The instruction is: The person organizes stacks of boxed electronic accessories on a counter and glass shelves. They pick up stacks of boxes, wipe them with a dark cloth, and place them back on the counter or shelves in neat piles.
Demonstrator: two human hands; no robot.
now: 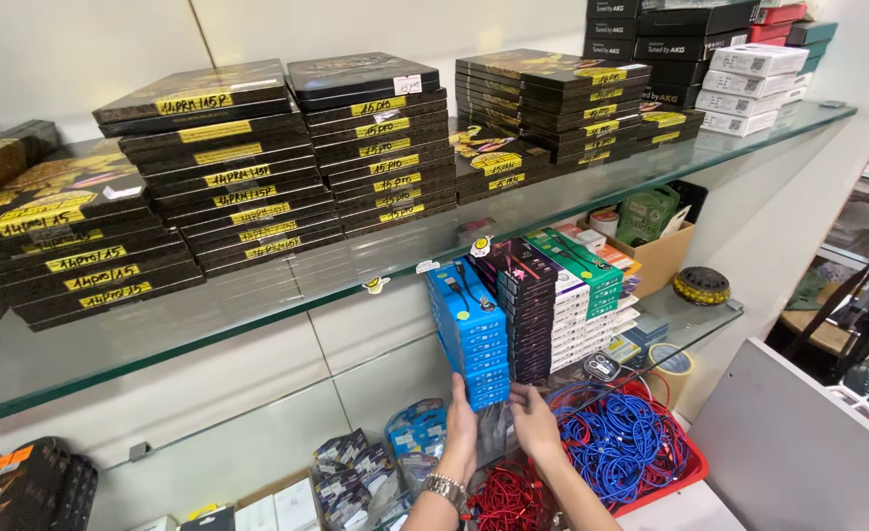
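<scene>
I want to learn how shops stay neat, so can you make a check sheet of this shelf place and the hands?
Surface: glass shelf above, lower glass shelf under the hands' boxes.
Job's things: blue boxes stacked upright; left hand and right hand touch the stack's bottom.
Clutter: dark flat boxes with yellow labels piled high; dark boxes and green boxes beside the blue ones; cardboard box.
Grips: both hands open, fingers resting on the blue boxes.
Cables: blue cables and red cables in heaps.
Surroundings: white tiled wall, white boxes top right.
</scene>
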